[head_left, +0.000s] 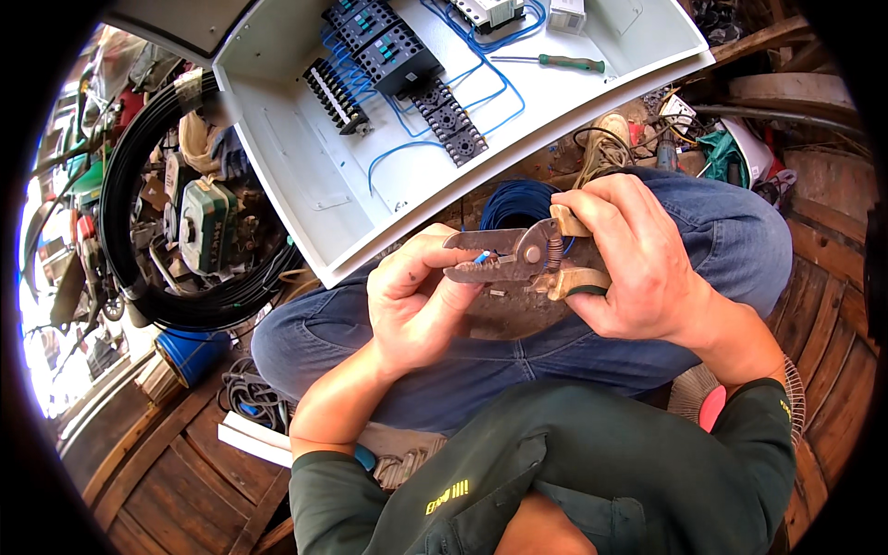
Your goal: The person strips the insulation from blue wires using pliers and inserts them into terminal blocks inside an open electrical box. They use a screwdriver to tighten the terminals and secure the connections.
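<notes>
A wire-stripping and crimping tool (518,254), with dark jaws, a spring and tan-padded handles, lies level above my lap. My right hand (629,259) is closed round its handles. My left hand (416,296) is closed at the tips of the jaws, with thumb and fingers at a small blue piece (481,259) between them. Whether my left fingers pinch that piece or the jaws is hard to tell. A coil of blue wire (518,199) lies just beyond the tool.
An open light-grey enclosure (305,157) ahead holds black components (388,55), blue wires and a green-handled screwdriver (572,63). A black cable coil (148,301), toolbox (203,227), blue bucket (185,356) and clutter are to the left. My crossed jeans-clad legs are beneath my hands, above wooden flooring (203,467).
</notes>
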A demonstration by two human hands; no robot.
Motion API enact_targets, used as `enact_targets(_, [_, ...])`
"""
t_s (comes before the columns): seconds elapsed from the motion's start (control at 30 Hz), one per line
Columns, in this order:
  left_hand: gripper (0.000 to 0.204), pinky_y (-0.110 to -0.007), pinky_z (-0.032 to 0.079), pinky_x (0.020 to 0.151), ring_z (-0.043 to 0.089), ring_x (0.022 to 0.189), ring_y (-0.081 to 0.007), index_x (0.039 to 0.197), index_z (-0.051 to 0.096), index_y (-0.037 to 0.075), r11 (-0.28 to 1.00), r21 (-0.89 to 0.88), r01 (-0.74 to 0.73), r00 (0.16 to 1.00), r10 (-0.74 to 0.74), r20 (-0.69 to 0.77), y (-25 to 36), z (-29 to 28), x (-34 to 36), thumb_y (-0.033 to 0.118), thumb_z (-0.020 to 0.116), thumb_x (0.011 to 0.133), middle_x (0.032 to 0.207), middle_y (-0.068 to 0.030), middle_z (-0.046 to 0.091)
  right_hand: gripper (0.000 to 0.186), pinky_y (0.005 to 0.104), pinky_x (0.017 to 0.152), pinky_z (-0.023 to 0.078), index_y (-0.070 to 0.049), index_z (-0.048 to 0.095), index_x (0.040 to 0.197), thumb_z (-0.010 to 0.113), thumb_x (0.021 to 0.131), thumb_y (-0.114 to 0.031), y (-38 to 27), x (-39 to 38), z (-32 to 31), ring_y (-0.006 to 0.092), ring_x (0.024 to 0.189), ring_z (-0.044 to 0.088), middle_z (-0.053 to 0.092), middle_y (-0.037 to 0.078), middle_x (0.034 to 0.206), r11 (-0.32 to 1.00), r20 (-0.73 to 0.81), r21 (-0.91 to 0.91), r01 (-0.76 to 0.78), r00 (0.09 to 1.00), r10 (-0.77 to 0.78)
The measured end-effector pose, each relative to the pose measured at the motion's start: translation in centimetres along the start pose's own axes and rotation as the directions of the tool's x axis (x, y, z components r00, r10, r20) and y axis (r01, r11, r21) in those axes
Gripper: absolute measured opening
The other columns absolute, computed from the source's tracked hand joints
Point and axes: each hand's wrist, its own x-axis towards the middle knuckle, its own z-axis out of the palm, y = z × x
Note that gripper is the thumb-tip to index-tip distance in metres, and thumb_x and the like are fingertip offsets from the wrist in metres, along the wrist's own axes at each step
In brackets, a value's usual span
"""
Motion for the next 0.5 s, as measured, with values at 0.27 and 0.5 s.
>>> enact_targets(0.27, [0.011,-0.029,0.050,0.074,0.060,0.084,-0.0164,0.104,0.067,-0.004,0.998,0.065,0.014,1.000,-0.016,0.026,0.36,-0.42,0.18,-0.003,0.065,0.093,0.097,-0.0108,0.067,0.065,0.0411,0.077,0.050,0.004,0.056,0.117,0.080,0.058,-0.009,0.23,-0.15,0.50,0.0351,0.086,0.057,0.055,0.017,0.099,0.997,0.046,0.075,-0.022,0.999,0.018])
enact_targets(0.5, [0.010,-0.027,0.048,0.071,0.060,0.082,-0.0141,0.103,0.068,-0.004,0.991,0.106,0.082,0.996,-0.085,0.023,0.37,-0.65,-0.08,-0.004,0.065,0.093,0.091,-0.0089,0.066,0.058,0.0407,0.078,0.051,0.002,0.057,0.111,0.080,0.059,-0.009,0.23,-0.43,0.83,0.0345,0.086,0.058,0.056,0.016,0.096,0.988,0.094,0.131,-0.076,0.994,0.063])
